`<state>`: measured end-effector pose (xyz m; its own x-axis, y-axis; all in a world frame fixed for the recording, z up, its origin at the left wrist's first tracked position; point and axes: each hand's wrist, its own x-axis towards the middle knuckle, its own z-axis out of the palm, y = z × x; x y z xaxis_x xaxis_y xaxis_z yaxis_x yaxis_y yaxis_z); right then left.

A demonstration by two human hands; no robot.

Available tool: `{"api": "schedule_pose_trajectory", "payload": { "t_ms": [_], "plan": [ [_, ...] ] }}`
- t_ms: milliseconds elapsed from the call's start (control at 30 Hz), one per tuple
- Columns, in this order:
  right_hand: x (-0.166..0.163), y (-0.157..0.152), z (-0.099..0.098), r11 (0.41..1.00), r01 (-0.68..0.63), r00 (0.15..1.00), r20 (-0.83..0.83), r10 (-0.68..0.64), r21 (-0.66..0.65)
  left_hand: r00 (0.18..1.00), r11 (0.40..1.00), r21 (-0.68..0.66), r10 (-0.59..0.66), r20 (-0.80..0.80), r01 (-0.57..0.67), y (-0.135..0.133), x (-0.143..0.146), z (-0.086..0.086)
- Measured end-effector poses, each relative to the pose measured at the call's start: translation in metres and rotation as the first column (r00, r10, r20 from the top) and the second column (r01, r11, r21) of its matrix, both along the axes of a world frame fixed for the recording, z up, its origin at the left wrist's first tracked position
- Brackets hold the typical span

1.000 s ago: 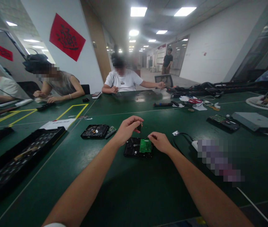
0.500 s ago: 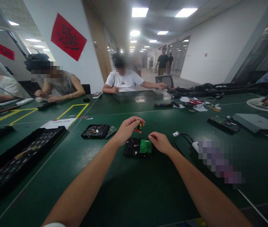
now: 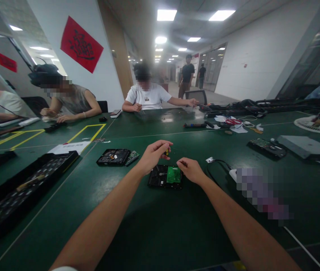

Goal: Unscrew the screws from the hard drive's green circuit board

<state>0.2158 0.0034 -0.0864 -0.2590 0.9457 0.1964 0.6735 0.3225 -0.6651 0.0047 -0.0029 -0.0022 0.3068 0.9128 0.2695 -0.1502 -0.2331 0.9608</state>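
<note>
A hard drive [image 3: 157, 176] lies flat on the green table with its green circuit board [image 3: 173, 175] facing up. Just above its far edge, my left hand [image 3: 155, 154] is closed around a screwdriver [image 3: 166, 153]; only part of its yellow-and-black handle shows, and the tip cannot be made out. By the drive's right side, my right hand [image 3: 191, 169] has its thumb and fingers drawn together. Whatever they pinch, if anything, is hidden or too small to see.
An opened hard drive [image 3: 113, 157] and a loose circuit board [image 3: 132, 158] sit to the left, beyond them a long black tray [image 3: 30, 184]. On the right are a cable [image 3: 219, 161], another drive [image 3: 267, 148] and a grey metal case [image 3: 309, 147]. Co-workers sit across the table.
My left hand has turned slightly, so less of the yellow-and-black handle shows. My right hand and the drive stay nearly still. Two people walking in the background have shifted position.
</note>
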Motion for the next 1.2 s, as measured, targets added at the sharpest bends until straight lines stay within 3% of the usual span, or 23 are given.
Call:
{"api": "schedule_pose_trajectory", "payload": {
  "t_ms": [133,400,667,867,1100,1200],
  "plan": [
    [0.0006,-0.0003,-0.0002,1.0,-0.012,1.0,-0.005,0.012,0.001,0.995,0.998,-0.062,-0.028,0.092,0.033,0.0027,-0.003,-0.0011],
    [0.0004,-0.0008,0.0006,1.0,-0.013,1.0,-0.014,0.013,0.006,0.99,0.99,-0.006,0.137,-0.016,-0.137,0.0044,-0.0012,-0.0043],
    [0.0008,-0.001,-0.0007,1.0,-0.015,1.0,-0.026,0.015,0.014,0.999,0.999,0.027,0.031,0.027,-0.032,0.0013,0.0031,-0.0045],
    [0.0014,-0.0004,-0.0018,1.0,-0.013,1.0,-0.017,0.013,0.016,0.995,0.997,-0.076,-0.028,0.096,0.035,0.0039,-0.0014,-0.0036],
    [0.0,-0.0005,0.0016,1.0,-0.012,1.0,0.002,0.012,0.003,0.986,0.99,0.055,0.135,-0.099,-0.13,0.005,-0.003,-0.0042],
    [-0.0006,-0.0005,0.0015,1.0,-0.004,1.0,-0.005,0.004,0.006,0.98,0.987,0.075,0.152,-0.131,-0.144,0.0043,-0.0038,-0.0034]
  ]
}}
